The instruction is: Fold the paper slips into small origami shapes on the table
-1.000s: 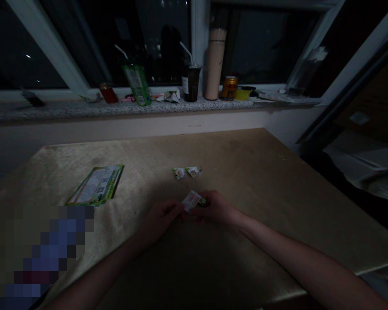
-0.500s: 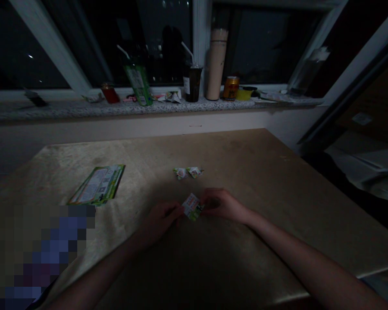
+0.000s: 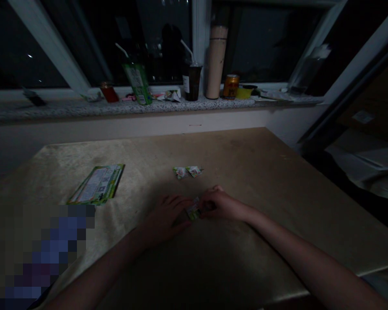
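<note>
A small folded piece of green and white printed paper (image 3: 193,211) lies on the table between my hands, partly covered by their fingers. My left hand (image 3: 164,218) rests palm down with its fingers spread, the fingertips over the paper's left side. My right hand (image 3: 223,206) has thumb and fingers curled together on the paper's right edge. Just beyond, two small folded paper triangles (image 3: 180,173) with the same print sit side by side. To the left is a stack of green printed leaflets (image 3: 98,185).
A tan cloth-covered table (image 3: 245,163) stands against the wall below a stone windowsill (image 3: 93,111). On the sill are a green bottle (image 3: 138,84) with a straw, a dark cup (image 3: 192,84), a pink flask (image 3: 216,64) and a gold can (image 3: 230,87). A pixelated patch hides the lower left.
My left hand has opened from a pinch and moved right, its fingers now spread over the paper. My right hand has shifted slightly left, covering more of the paper.
</note>
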Tool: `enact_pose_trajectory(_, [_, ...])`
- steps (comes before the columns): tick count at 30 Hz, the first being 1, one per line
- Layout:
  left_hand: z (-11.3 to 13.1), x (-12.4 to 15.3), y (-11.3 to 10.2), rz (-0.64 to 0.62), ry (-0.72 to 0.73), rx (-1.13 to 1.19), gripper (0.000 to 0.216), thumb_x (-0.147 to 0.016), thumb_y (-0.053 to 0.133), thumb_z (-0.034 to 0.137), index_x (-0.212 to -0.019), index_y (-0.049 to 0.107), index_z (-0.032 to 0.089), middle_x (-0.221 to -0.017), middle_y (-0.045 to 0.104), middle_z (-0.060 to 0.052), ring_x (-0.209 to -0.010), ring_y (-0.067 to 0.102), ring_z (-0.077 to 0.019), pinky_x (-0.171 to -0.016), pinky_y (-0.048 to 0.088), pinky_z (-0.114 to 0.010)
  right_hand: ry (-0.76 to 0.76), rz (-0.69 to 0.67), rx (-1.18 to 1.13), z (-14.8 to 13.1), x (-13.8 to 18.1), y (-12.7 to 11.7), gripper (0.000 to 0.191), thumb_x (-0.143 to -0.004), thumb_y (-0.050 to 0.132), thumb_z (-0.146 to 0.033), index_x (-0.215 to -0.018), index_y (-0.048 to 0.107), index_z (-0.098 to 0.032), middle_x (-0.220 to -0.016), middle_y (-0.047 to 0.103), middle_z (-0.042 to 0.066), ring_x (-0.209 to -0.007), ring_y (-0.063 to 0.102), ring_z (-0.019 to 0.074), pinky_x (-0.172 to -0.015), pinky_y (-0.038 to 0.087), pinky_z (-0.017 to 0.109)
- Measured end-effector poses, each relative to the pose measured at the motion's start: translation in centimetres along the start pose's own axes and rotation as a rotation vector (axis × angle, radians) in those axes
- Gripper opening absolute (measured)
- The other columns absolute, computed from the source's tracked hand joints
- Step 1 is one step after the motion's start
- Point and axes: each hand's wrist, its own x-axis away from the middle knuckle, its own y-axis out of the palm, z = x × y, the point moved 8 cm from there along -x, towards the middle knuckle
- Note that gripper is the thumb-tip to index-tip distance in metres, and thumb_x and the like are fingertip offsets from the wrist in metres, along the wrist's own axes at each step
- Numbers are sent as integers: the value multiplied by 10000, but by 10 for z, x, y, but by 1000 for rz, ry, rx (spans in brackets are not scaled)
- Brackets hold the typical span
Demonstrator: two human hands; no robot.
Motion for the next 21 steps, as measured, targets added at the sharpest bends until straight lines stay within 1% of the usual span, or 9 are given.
enact_pose_trajectory(2, [-2, 0, 2, 3, 10, 42, 402, -904, 534, 372, -1283, 489, 246, -1269, 565, -58, -1171, 485, -242, -989, 349, -400, 23, -12, 6, 2, 0, 2, 157, -720, 759, -257, -831, 666, -197, -704, 596, -52, -718, 555, 121, -827, 286, 316])
enact_pose_trajectory(5, [-1, 0, 5, -17, 56, 66, 330, -935, 502, 346, -1246, 536, 240, -1238, 603, -54, -1116, 548, -216, -944, 414, -360, 17, 9, 5, 0, 0, 4, 188, -699, 777, -293, -815, 665, -197, -747, 616, -45, -758, 560, 127, -822, 271, 310])
enact_pose_trajectory(9, [3, 3, 10, -33, 162, -29, 263, -982, 418, 289, -1153, 607, 223, -1148, 655, -52, -1037, 595, -204, -902, 449, -350, -17, 49, 37, -6, -1, 4, 245, -667, 796, -352, -776, 655, -184, -800, 631, -20, -826, 561, 150, -805, 280, 305])
enact_pose_trajectory(12, [2, 7, 12, -17, 208, -81, 272, -990, 395, 247, -1157, 608, 219, -1139, 657, -66, -1035, 594, -218, -865, 469, -357, -45, 46, 24, -11, -2, 3, 233, -679, 792, -344, -786, 657, -187, -827, 637, -16, -855, 569, 155, -817, 293, 309])
enact_pose_trajectory(16, [0, 9, 13, -33, 202, -72, 283, -975, 412, 170, -1199, 574, 231, -1178, 631, -63, -1058, 570, -208, -872, 464, -345, -65, 51, -4, -11, 0, -1, 217, -690, 785, -352, -797, 675, -198, -830, 653, -16, -861, 587, 156, -853, 307, 319])
enact_pose_trajectory(19, [2, 5, 10, -35, 165, -28, 264, -964, 418, 142, -1150, 591, 218, -1131, 639, -57, -1025, 572, -193, -869, 460, -325, -77, 60, 0, -11, 1, -3, 237, -671, 798, -353, -808, 678, -201, -837, 661, -8, -855, 593, 163, -864, 317, 325])
enact_pose_trajectory(21, [3, 1, 7, -18, 137, 22, 257, -970, 394, 147, -1099, 609, 207, -1081, 649, -55, -1001, 577, -185, -870, 457, -317, -78, 56, 17, -11, 1, -3, 221, -687, 788, -342, -811, 676, -197, -819, 657, -4, -840, 591, 164, -845, 330, 320])
